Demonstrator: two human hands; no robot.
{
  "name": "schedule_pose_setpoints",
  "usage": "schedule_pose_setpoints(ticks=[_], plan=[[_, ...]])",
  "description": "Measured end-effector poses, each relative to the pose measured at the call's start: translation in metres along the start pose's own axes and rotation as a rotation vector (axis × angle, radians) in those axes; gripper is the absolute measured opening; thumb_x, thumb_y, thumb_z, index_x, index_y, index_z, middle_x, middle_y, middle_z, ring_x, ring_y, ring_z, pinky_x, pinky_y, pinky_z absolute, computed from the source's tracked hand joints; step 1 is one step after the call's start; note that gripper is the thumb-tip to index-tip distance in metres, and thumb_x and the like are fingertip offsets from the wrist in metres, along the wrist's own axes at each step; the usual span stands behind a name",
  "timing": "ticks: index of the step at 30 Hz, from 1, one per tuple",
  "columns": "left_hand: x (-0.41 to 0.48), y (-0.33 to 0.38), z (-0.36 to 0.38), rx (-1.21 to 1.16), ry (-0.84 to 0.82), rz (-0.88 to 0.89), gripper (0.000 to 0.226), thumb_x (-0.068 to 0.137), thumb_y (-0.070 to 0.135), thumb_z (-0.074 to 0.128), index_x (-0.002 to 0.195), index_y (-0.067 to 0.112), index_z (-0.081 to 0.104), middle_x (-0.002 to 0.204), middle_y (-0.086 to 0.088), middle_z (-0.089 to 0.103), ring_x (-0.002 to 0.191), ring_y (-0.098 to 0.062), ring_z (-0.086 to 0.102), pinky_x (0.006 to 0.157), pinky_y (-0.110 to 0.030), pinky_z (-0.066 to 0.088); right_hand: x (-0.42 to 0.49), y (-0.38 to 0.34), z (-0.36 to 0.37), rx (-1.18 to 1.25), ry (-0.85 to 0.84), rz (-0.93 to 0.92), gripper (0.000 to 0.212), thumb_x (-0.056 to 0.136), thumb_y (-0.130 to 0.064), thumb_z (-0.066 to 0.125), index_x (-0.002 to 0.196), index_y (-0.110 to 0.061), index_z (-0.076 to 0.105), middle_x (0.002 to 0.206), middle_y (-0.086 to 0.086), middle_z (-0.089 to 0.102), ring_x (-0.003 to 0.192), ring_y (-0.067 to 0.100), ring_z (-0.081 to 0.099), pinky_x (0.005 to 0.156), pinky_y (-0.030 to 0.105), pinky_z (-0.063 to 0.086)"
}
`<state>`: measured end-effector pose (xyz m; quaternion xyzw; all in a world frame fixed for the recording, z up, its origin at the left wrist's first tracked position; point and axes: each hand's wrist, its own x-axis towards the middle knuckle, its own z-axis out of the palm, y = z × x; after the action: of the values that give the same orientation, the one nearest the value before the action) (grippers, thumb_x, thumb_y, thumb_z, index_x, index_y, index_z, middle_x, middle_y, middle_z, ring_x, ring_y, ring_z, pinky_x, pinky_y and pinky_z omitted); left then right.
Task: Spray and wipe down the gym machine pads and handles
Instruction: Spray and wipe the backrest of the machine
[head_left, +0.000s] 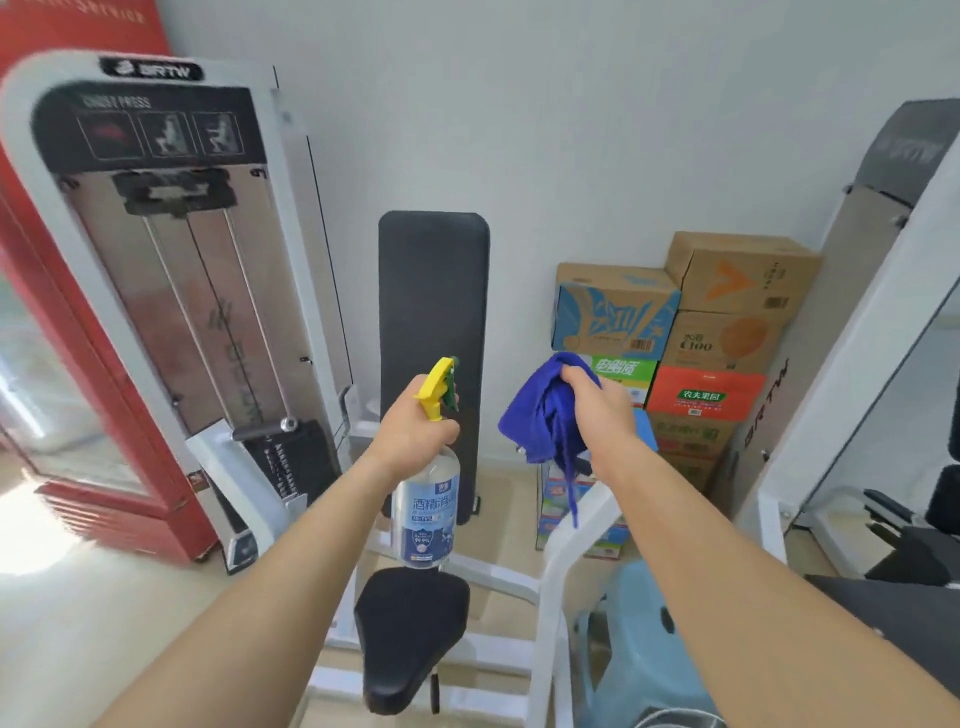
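Observation:
A chest press machine stands before me, with a tall black back pad (434, 291) upright against the wall and a black seat pad (410, 629) below it. My left hand (415, 426) grips the neck of a clear spray bottle (426, 519) with a yellow trigger head, its nozzle facing the back pad at mid height. My right hand (597, 400) holds a bunched blue cloth (540, 415) in the air, to the right of the back pad and apart from it. One strip of the cloth hangs down.
The weight stack tower (171, 270) stands at the left, with a red fridge (62, 415) beyond it. Stacked cardboard boxes (675, 353) fill the corner on the right. A light blue plastic stool (644, 639) sits by the white frame (550, 597). Another machine (883, 364) stands at the far right.

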<state>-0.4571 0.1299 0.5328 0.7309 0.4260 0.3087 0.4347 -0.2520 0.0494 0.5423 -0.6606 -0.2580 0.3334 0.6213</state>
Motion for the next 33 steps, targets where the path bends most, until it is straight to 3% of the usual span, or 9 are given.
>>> schedule_pose_setpoints(ticks=[3, 5, 8, 11, 18, 24, 28, 33], plan=[[0.026, -0.015, -0.039, -0.007, 0.001, 0.035, 0.044, 0.079, 0.005, 0.064, 0.119, 0.020, 0.054, 0.114, 0.002, 0.067, 0.099, -0.027, 0.065, 0.087, -0.044, 0.055, 0.015, -0.009, 0.040, -0.036, -0.002, -0.018, 0.032, 0.097, -0.045, 0.064, 0.099, -0.013, 0.069, 0.088, 0.008, 0.071, 0.080, 0.026, 0.065, 0.071, 0.034, 0.049], [0.046, -0.025, -0.064, -0.059, -0.001, 0.050, 0.048, 0.084, 0.001, 0.066, 0.125, 0.021, 0.052, 0.120, 0.006, 0.066, 0.100, -0.020, 0.065, 0.088, -0.040, 0.055, 0.028, -0.015, 0.068, -0.050, 0.019, -0.012, 0.033, 0.098, -0.046, 0.062, 0.095, -0.013, 0.068, 0.088, 0.009, 0.070, 0.081, 0.027, 0.064, 0.075, 0.037, 0.048], [0.076, -0.037, -0.103, -0.172, 0.002, 0.059, 0.052, 0.085, 0.000, 0.069, 0.130, 0.019, 0.053, 0.121, 0.005, 0.065, 0.098, -0.009, 0.063, 0.076, -0.028, 0.055, 0.046, -0.021, 0.116, -0.030, 0.059, 0.017, 0.033, 0.100, -0.045, 0.055, 0.090, -0.016, 0.065, 0.100, 0.013, 0.072, 0.092, 0.032, 0.066, 0.083, 0.040, 0.049], [0.105, -0.051, -0.134, -0.221, -0.022, 0.059, 0.054, 0.083, 0.000, 0.071, 0.130, 0.021, 0.054, 0.122, 0.006, 0.066, 0.101, -0.010, 0.063, 0.075, -0.027, 0.053, 0.059, -0.021, 0.157, 0.084, 0.088, 0.067, 0.027, 0.103, -0.040, 0.053, 0.089, -0.021, 0.065, 0.099, 0.007, 0.073, 0.097, 0.029, 0.066, 0.097, 0.044, 0.051], [0.162, -0.071, -0.163, -0.225, -0.074, 0.048, 0.051, 0.083, -0.004, 0.061, 0.125, 0.024, 0.056, 0.117, 0.005, 0.067, 0.097, -0.015, 0.063, 0.073, -0.030, 0.056, 0.089, -0.015, 0.211, 0.135, 0.158, 0.083, 0.027, 0.101, -0.033, 0.055, 0.080, -0.018, 0.058, 0.078, 0.004, 0.059, 0.079, 0.026, 0.055, 0.077, 0.038, 0.045], [0.206, -0.079, -0.160, -0.220, -0.061, -0.038, 0.050, 0.080, -0.005, 0.058, 0.123, 0.021, 0.058, 0.115, 0.004, 0.066, 0.094, -0.012, 0.062, 0.070, -0.026, 0.049, 0.127, -0.018, 0.234, 0.180, 0.195, 0.119, 0.027, 0.090, -0.041, 0.058, 0.078, -0.017, 0.059, 0.085, 0.012, 0.064, 0.078, 0.030, 0.061, 0.079, 0.046, 0.054], [0.247, -0.084, -0.150, -0.214, -0.040, -0.058, 0.047, 0.079, -0.006, 0.060, 0.119, 0.017, 0.058, 0.113, -0.001, 0.066, 0.090, -0.013, 0.061, 0.068, -0.025, 0.048, 0.172, -0.014, 0.243, 0.184, 0.169, 0.139, 0.026, 0.087, -0.042, 0.057, 0.078, -0.018, 0.059, 0.084, 0.010, 0.064, 0.080, 0.032, 0.065, 0.090, 0.054, 0.059], [0.314, -0.090, -0.130, -0.197, -0.036, -0.084, 0.045, 0.081, -0.005, 0.064, 0.119, 0.018, 0.057, 0.115, -0.003, 0.065, 0.090, -0.013, 0.062, 0.068, -0.025, 0.053, 0.251, -0.015, 0.249, 0.175, 0.204, 0.125, 0.026, 0.079, -0.047, 0.051, 0.079, -0.021, 0.057, 0.083, 0.008, 0.059, 0.078, 0.028, 0.058, 0.077, 0.042, 0.050]])
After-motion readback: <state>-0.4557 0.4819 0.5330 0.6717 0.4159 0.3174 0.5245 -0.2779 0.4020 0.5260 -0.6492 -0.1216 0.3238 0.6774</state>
